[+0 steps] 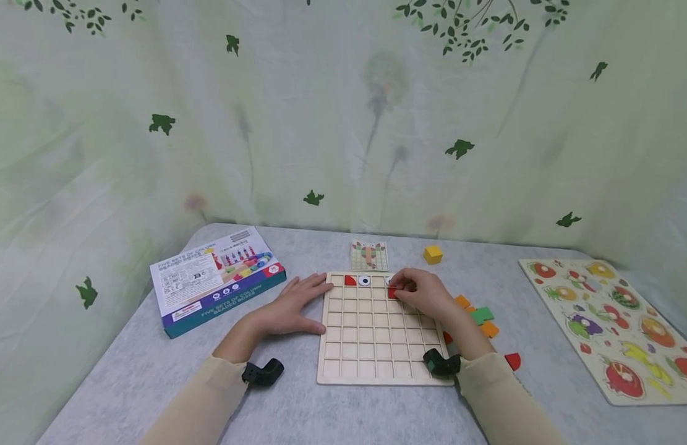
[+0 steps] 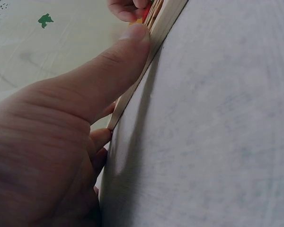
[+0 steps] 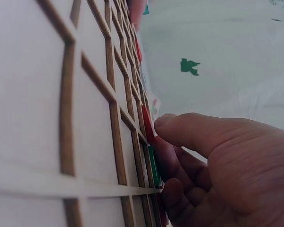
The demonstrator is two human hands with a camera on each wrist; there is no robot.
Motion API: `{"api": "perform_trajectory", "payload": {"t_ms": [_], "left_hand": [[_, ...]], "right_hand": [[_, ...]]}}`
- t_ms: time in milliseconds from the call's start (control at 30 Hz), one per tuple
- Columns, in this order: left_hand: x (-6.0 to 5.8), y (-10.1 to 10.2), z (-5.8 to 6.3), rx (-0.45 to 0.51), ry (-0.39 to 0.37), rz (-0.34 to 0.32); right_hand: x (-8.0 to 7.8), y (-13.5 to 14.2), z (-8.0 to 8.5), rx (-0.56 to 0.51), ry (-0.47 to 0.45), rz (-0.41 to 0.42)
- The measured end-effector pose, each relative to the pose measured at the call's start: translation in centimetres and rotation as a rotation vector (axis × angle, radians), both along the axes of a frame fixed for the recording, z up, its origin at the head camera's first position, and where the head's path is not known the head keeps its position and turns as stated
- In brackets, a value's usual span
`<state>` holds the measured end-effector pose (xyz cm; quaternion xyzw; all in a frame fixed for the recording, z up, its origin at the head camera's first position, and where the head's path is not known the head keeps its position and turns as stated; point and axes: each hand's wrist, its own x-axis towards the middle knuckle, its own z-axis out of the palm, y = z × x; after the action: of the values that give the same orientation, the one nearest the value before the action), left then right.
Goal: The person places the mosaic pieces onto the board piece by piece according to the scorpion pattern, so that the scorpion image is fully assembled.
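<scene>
A wooden grid board (image 1: 357, 352) lies on the table. My left hand (image 1: 290, 309) rests at its left edge with spread fingers; in the left wrist view the thumb (image 2: 118, 56) lies along the rim. Over the upper right of the grid, my right hand (image 1: 429, 295) pinches a red tile (image 1: 392, 293) between thumb and fingertips. Beside it, an eye tile (image 1: 388, 280) is partly covered. A red tile with a curved edge (image 1: 350, 280) and another eye tile (image 1: 364, 281) sit in the top row. Under the right fingers a green piece (image 3: 154, 165) shows in the right wrist view.
A pattern card (image 1: 369, 256) stands behind the board, a yellow cube (image 1: 433, 254) to its right. Loose orange and green tiles (image 1: 482, 315) and a red piece (image 1: 512, 361) lie right of the board. A box (image 1: 217, 278) is at left, a fruit puzzle board (image 1: 616, 334) far right.
</scene>
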<state>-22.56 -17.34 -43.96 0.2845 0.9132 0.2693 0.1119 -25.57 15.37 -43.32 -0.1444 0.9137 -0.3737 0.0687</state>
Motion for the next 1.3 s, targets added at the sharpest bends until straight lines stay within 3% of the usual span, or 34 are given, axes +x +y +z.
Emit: {"api": "perform_trajectory", "payload": {"t_ms": [467, 967, 1300], "left_hand": [[0.0, 0.1, 0.2, 0.004, 0.006, 0.0], [0.2, 0.1, 0.0, 0.007, -0.013, 0.005], [0.2, 0.1, 0.1, 0.007, -0.011, 0.004]], "right_hand": [[0.2, 0.1, 0.2, -0.038, -0.043, 0.009], [0.6, 1.7, 2.4, -0.158, -0.105, 0.012], [0.8, 5.1, 3.8, -0.066, -0.06, -0.055]]}}
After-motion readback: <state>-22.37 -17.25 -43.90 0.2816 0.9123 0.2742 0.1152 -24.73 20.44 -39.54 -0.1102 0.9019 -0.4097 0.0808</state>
